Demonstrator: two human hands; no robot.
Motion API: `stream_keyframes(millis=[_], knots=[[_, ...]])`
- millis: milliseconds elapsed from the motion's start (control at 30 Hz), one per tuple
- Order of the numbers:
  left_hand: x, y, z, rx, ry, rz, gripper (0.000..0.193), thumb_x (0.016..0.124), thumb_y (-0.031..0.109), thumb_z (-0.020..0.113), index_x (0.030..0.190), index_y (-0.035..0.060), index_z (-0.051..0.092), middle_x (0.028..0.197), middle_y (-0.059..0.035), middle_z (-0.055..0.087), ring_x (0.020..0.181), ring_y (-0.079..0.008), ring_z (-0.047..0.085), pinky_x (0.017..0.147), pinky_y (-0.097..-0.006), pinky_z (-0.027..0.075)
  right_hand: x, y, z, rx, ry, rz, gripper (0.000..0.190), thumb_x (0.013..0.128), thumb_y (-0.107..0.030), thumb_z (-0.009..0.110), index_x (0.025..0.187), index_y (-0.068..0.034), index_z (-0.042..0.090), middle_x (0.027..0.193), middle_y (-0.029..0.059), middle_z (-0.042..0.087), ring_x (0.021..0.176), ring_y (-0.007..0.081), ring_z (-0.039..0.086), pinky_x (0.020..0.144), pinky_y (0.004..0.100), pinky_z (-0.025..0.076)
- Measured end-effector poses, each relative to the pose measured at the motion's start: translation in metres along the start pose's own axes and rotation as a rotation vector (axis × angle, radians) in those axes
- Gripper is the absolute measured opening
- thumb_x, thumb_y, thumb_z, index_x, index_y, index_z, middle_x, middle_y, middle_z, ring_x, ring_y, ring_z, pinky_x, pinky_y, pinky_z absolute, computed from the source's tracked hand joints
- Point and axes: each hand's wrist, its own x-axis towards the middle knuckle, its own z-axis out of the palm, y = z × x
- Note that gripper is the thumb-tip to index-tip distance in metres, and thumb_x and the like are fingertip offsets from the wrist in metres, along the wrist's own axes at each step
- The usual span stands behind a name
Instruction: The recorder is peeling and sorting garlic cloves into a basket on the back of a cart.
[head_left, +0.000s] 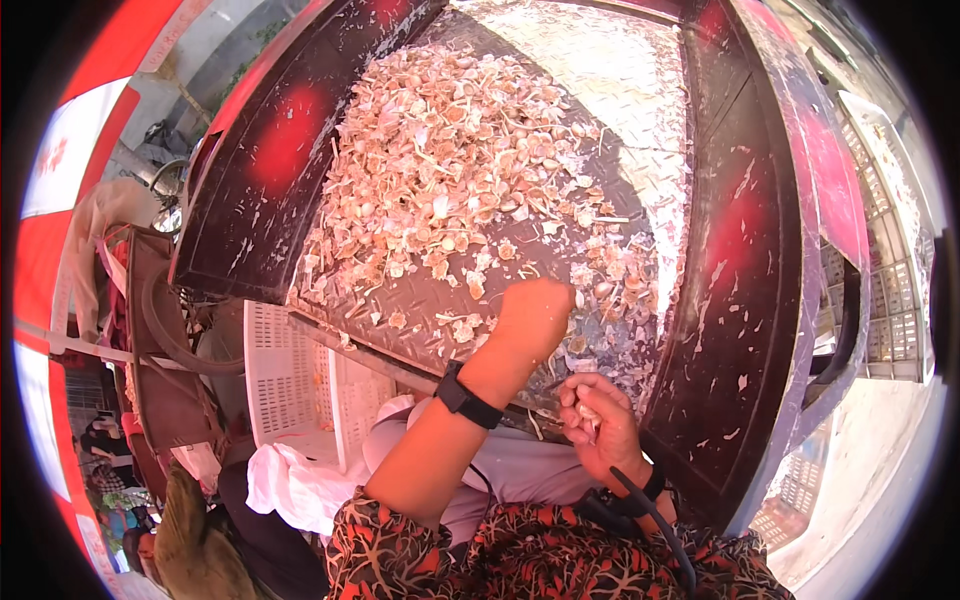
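Note:
My right hand (606, 429), close to my lap at the near edge of the metal bed, has its fingers curled around a piece of garlic (589, 412). My left hand (536, 309) reaches over the bed, bent at the wrist. Its fingers are hidden behind the back of the hand, so what it holds or touches cannot be seen. Just right of it lie loose garlic cloves and skins (619, 289). Beyond it spreads a large heap of garlic cloves, dry skins and root ends (442, 150).
Dark, worn side walls (739, 247) flank the tread-plate metal bed (480, 281). A white plastic crate (285, 382) and a white plastic bag (300, 484) sit at the near left. Further crates (889, 292) stand outside the right wall. Bright sunlight washes out the far right of the bed.

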Motion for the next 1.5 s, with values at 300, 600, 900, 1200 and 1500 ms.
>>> stream_keyframes(millis=[300, 600, 900, 1200, 1500], knots=[[-0.076, 0.025, -0.031, -1.589, 0.05, -0.369, 0.026, 0.076, -0.004, 0.065, 0.103, -0.0049, 0.061, 0.094, -0.011, 0.065, 0.085, -0.0116, 0.062, 0.068, -0.0216, 0.05, -0.006, -0.001, 0.02, -0.033, 0.083, -0.127, 0.027, 0.091, -0.015, 0.044, 0.112, 0.0, 0.052, 0.077, 0.0057, 0.055, 0.057, 0.0075, 0.048, 0.044, 0.019, 0.034], [-0.096, 0.029, -0.032, -0.991, 0.284, -0.013, 0.017, 0.075, 0.004, 0.065, 0.091, 0.0, 0.067, 0.093, -0.0131, 0.067, 0.103, -0.0253, 0.06, 0.094, -0.0396, 0.04, -0.016, 0.008, 0.016, -0.08, -0.113, -0.109, 0.027, 0.092, -0.02, 0.046, 0.109, 0.0, 0.054, 0.07, 0.0035, 0.053, 0.052, 0.0056, 0.044, 0.042, 0.0169, 0.03], [-0.032, 0.025, -0.02, -0.693, 0.197, -0.253, 0.021, 0.08, 0.01, 0.059, 0.097, 0.0015, 0.066, 0.08, -0.0173, 0.066, 0.069, -0.0254, 0.065, 0.062, -0.0326, 0.051, -0.047, 0.016, 0.023, 0.076, -0.214, 0.12, 0.026, 0.09, -0.02, 0.053, 0.106, 0.0, 0.053, 0.081, 0.0066, 0.055, 0.053, 0.0051, 0.041, 0.042, 0.0161, 0.029], [0.026, 0.043, 0.021, 0.08, 0.023, -0.017, 0.007, 0.065, 0.005, 0.06, 0.067, 0.0075, 0.066, 0.068, -0.0122, 0.063, 0.065, -0.0278, 0.064, 0.055, -0.0369, 0.05, -0.089, -0.002, 0.075, 0.002, -0.917, 0.156, 0.02, 0.089, -0.015, 0.053, 0.102, -0.001, 0.058, 0.085, 0.0102, 0.051, 0.061, 0.0103, 0.044, 0.052, 0.0221, 0.037], [-0.007, 0.025, 0.003, -0.454, 0.128, -0.159, 0.012, 0.067, 0.009, 0.068, 0.078, 0.0068, 0.07, 0.073, -0.0131, 0.065, 0.069, -0.0228, 0.065, 0.061, -0.0341, 0.051, -0.095, -0.021, 0.11, -0.116, -1.37, -0.171, 0.023, 0.083, -0.014, 0.062, 0.092, 0.007, 0.062, 0.08, 0.0165, 0.061, 0.065, 0.025, 0.061, 0.053, 0.0321, 0.048]])
